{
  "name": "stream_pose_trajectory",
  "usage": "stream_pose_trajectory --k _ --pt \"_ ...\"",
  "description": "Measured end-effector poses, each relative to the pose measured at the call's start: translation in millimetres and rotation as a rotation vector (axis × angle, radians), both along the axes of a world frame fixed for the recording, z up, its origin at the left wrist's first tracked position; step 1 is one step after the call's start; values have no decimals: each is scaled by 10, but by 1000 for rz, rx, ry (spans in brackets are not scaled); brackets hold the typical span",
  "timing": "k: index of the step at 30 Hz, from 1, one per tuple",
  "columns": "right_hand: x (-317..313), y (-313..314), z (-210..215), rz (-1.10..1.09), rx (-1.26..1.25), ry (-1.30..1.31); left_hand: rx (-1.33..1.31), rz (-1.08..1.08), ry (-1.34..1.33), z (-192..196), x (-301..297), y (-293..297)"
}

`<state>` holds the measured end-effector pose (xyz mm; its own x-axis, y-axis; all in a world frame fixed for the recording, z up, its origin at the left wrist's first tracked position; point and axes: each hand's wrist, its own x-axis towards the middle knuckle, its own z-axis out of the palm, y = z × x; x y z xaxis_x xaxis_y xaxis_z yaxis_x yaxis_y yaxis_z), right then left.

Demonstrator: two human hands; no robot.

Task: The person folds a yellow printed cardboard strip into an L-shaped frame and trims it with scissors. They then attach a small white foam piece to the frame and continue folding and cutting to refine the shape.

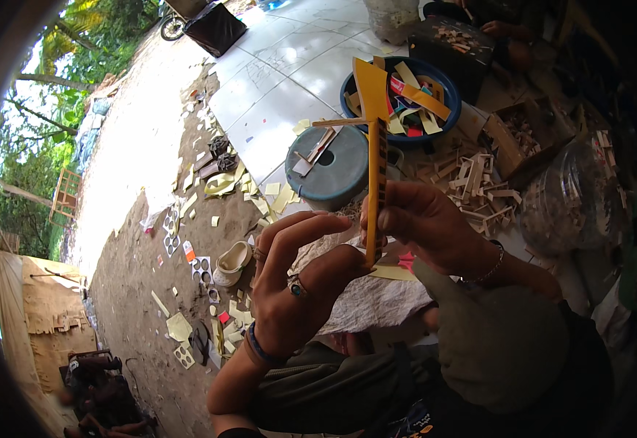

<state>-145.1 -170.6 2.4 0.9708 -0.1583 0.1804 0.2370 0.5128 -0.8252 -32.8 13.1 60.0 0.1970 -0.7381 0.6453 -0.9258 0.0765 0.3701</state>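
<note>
Upright in front of me stands a long yellow card strip point(374, 175), wider at its top and marked with black along one edge. My right hand point(428, 226) pinches its lower part between thumb and fingers. At the strip's bottom end, my left hand point(304, 270) grips with a ringed digit, while its other fingers curve above it. A thin wooden stick point(340, 123) juts out leftward from the upper part of the strip. Below the hands, a whitish cloth point(369, 306) covers my lap.
Behind the strip is an upturned grey-green tub point(326, 164) with card scraps on it. A blue basin point(453, 124) holds colourful strips. Small wooden pieces point(479, 190) lie heaped at right, near a clear plastic container point(570, 197). Paper scraps and a pale shoe point(232, 263) lie on the dirt.
</note>
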Motion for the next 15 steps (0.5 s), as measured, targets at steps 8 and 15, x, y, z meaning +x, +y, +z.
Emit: stream_pose_trajectory --k 8,15 --pt "-7 -13 10 51 63 1 -111 34 -37 -33 -19 42" --pt "33 31 -35 69 214 -47 -131 -37 -55 -68 24 40"
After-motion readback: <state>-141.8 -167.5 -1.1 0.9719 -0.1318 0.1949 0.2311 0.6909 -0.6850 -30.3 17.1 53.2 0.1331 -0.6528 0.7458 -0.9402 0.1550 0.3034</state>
